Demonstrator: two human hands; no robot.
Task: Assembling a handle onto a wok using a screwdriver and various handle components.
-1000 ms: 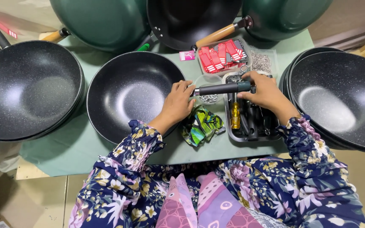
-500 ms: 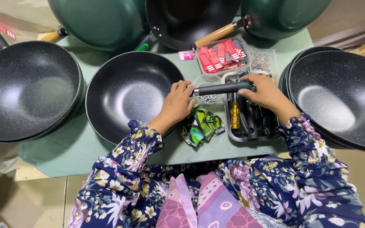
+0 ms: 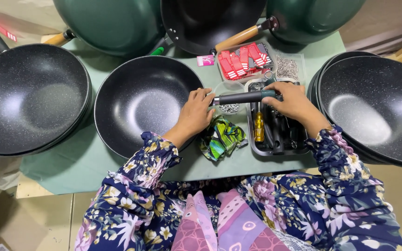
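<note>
A black speckled wok (image 3: 140, 100) lies on the green mat in front of me. My left hand (image 3: 195, 114) rests on its right rim, fingers at the spot where a dark grey handle (image 3: 243, 97) meets the rim. My right hand (image 3: 295, 103) is closed around the far end of that handle, holding it level over a small clear tub of screws (image 3: 230, 108) and a grey tray (image 3: 253, 146). A yellow-handled screwdriver (image 3: 258, 126) lies in the tray below my right hand.
Stacks of black woks stand at the left (image 3: 29, 97) and right (image 3: 378, 104). Green woks with wooden handles (image 3: 112, 23) line the back. A tray of red packets (image 3: 243, 58), a box of small metal parts (image 3: 287, 67) and a colourful cloth (image 3: 222, 139) surround the work spot.
</note>
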